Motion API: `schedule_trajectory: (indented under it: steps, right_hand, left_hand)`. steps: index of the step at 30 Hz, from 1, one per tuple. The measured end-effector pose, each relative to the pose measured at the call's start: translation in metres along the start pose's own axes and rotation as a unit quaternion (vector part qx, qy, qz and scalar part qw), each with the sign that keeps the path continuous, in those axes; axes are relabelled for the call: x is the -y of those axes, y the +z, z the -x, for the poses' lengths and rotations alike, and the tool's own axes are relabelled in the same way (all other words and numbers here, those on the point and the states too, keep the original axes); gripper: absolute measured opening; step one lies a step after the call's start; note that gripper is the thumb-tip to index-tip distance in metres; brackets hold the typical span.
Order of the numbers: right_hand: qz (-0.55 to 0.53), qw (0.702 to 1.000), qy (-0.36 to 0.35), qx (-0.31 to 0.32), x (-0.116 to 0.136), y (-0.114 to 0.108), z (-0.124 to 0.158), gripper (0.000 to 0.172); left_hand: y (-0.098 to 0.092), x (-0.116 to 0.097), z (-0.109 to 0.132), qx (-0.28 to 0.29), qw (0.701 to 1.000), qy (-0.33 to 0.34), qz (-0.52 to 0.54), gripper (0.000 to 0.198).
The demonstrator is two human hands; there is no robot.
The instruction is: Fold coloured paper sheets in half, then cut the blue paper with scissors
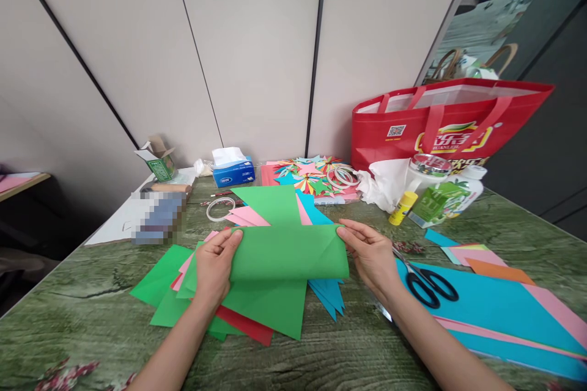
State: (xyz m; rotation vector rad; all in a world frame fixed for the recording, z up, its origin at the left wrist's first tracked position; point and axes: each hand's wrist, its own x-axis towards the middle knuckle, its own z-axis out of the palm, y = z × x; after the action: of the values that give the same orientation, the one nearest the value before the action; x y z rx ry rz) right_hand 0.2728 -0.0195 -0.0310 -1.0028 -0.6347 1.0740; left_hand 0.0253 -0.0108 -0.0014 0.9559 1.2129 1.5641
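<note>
A green sheet of paper [287, 253], folded over on itself, is held up between my two hands. My left hand [214, 263] pinches its left end, thumb on top. At the upper right corner, my right hand [369, 253] grips the paper between thumb and fingers. Beneath it lies a pile of green paper pieces [275, 311] with pink and red ones among them. Blue paper pieces [328, 296] stick out on the pile's right side. Scissors with black handles [431, 287] rest on blue paper sheets [486, 299], right of my right hand.
A roll of tape [221, 209], a blue tissue box [233, 172] and paper stars [309, 174] lie toward the wall. On the right stand a yellow glue stick [403, 208], a lidded jar [428, 174], a green carton [431, 204] and a red bag [389, 134]. A small open box [160, 162] stands back left.
</note>
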Motion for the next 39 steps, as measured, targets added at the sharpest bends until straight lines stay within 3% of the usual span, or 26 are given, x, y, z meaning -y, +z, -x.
schedule_trajectory:
  steps: [23,30,34,39]
  right_hand:
    - [-0.015,1.000,0.012,0.002,0.003,0.001,-0.001,0.031]
    - [0.046,0.999,0.022,0.000,0.006,-0.001,-0.002,0.035]
    - [0.132,0.987,0.033,0.091,0.017,-0.003,-0.003,0.034]
    - [0.253,0.937,0.064,0.231,0.027,-0.010,0.001,0.021]
  left_hand:
    - [-0.003,0.005,-0.004,0.014,1.000,0.014,-0.015,0.027]
    - [-0.004,-0.002,-0.003,0.027,0.988,0.053,-0.139,0.031]
    - [-0.011,-0.012,-0.005,0.061,0.970,0.055,-0.227,0.032]
    - [-0.026,-0.020,0.000,0.165,0.942,-0.014,-0.291,0.032]
